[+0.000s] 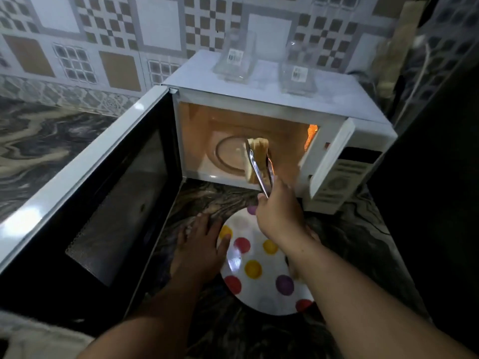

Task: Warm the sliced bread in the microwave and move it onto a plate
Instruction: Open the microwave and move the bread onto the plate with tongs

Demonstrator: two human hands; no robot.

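We see pale, soft-looking bread slices [256, 151] pinched in shiny metal tongs [260, 172], held just inside the lit mouth of the white microwave [272, 104] — above and beyond our right hand [278, 216], which grips the tong handles; our left hand [199, 244] lies flat, fingers relaxed, thumb touching the rim of the round, glossy white plate with coloured dots [259, 281] on the dark marbled counter [350, 242] — below both wrists.

Dark marbled stone bench [344, 237] with pale swirling veins. Directly on it: white microwave [324, 117], door [85, 203] swung open to the left; round white plate [259, 275] with coloured dots just in front; left hand [199, 244] resting flat, thumb touching plate rim.
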